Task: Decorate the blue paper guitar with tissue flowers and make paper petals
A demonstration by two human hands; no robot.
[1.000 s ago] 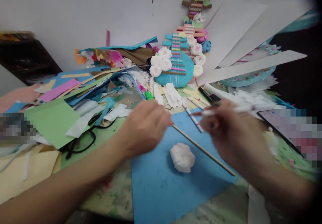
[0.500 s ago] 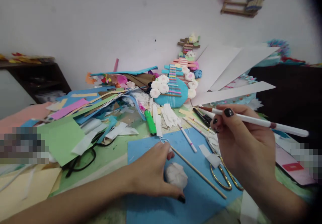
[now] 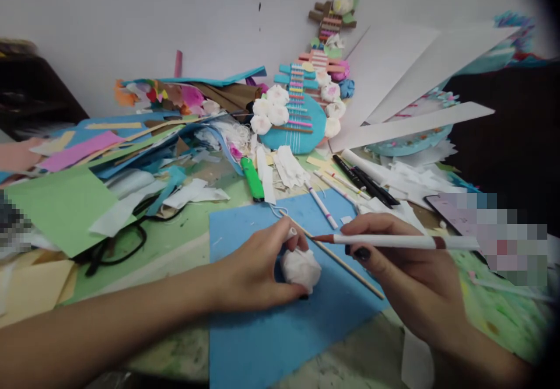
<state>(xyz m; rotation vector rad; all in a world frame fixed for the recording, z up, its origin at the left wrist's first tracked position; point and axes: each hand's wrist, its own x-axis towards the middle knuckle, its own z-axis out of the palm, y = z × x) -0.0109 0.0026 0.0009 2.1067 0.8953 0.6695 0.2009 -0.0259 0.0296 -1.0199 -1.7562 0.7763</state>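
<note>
My left hand [image 3: 262,266] curls around a round white paper flower [image 3: 303,269] on the blue sheet [image 3: 262,342]. The thumb touches its near side. A small white marker cap [image 3: 291,234] sticks out between that hand's fingers. My right hand [image 3: 406,266] grips a white brush-tip marker [image 3: 394,241] with a brown tip. The tip points left, just above and to the right of the flower, apart from it. A thin wooden stick [image 3: 350,266] lies slanting on the sheet between my hands. The scissors are hidden behind my right hand.
A green marker [image 3: 252,179], black pens [image 3: 365,179] and thin white sticks [image 3: 322,205] lie behind the sheet. Paper scraps and a green sheet [image 3: 65,208] cover the left. A turquoise guitar-shaped craft [image 3: 301,132] with white flowers leans at the back. A phone [image 3: 464,220] lies right.
My right hand has moved left and down, bringing the marker's tip close to the flower. My left hand has closed in around the flower. The whole view has also shifted.
</note>
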